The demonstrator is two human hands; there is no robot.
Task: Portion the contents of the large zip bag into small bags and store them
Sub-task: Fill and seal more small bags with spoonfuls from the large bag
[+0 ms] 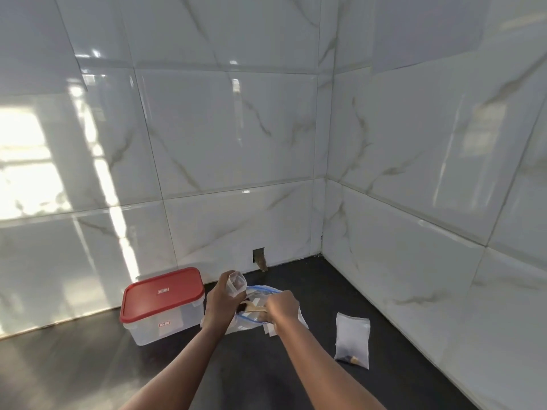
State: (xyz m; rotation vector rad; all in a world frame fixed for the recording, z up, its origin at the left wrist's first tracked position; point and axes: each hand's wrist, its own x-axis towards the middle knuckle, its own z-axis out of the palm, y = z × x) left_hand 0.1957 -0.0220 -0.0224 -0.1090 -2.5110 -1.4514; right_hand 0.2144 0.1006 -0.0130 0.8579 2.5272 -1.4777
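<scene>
1. A dark, shiny surface (88,365) is seen in the corner of a room.
2. The corner is made by two walls. The back wall (222,143) and the side wall (429,173) are covered with big, glossy white tiles with thin grey lines in them.
3. A bright patch of sunlight (26,161) is thrown on the back wall at the left.
4. A small square hole (258,255) is cut low in the back wall, just above the surface. Something brown is seen in it.
5. A clear plastic box (165,321) with a flat red lid (162,292) is set on the surface at the left, near the back wall. The lid is on.
6. A large clear zip bag (263,287) with a blue rim is laid on the surface in the middle, just beside the box. Its mouth is open.
7. A small clear bag (237,284) is held up over the large bag by the left hand (220,300). The grip is closed round the small bag, and the bag's mouth is open.
8. A pale wooden tool (251,309) is held by the right hand (281,306) at the mouth of the large bag. The grip is curled round it. Something dark is seen at the tool's tip.
9. A small filled bag (352,338) is laid flat on the surface to the right, apart from the large bag. Dark bits are seen at its near end.
10. Some flat white pieces (270,329) are seen under the right wrist, but it cannot be told what they are.
</scene>
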